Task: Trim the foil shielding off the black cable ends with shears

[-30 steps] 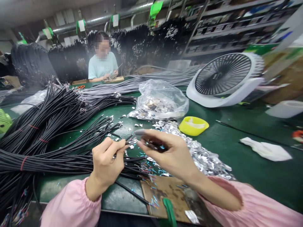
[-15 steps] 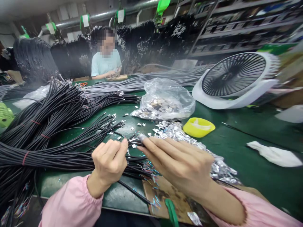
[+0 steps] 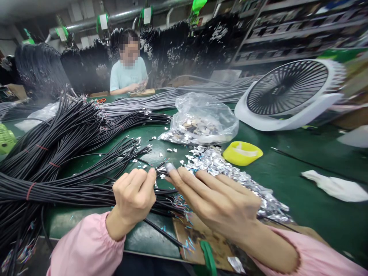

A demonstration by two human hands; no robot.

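Left of my left hand (image 3: 134,197), piled black cables (image 3: 57,145) block any low pass; 2 obstacles stand farther ahead, the clear plastic bag (image 3: 204,119) and, right of it, the white fan (image 3: 289,89). Between the foil scraps (image 3: 220,164) and crumpled white piece (image 3: 335,188), bare green tabletop (image 3: 290,188) leaves my right hand (image 3: 221,199) room

cables (image 3: 71,192): left on table (image 3: 287,165) | scraps (image 3: 222,167): right of cables | bag (image 3: 205,111): behind scraps | fan (image 3: 287,88): right

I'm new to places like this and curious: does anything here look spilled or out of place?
Silvery scraps lie loose on the green table beyond the right hand, outside the clear bag, as if spilled, though perhaps ordinary waste. Blue wire bits litter the brown board.
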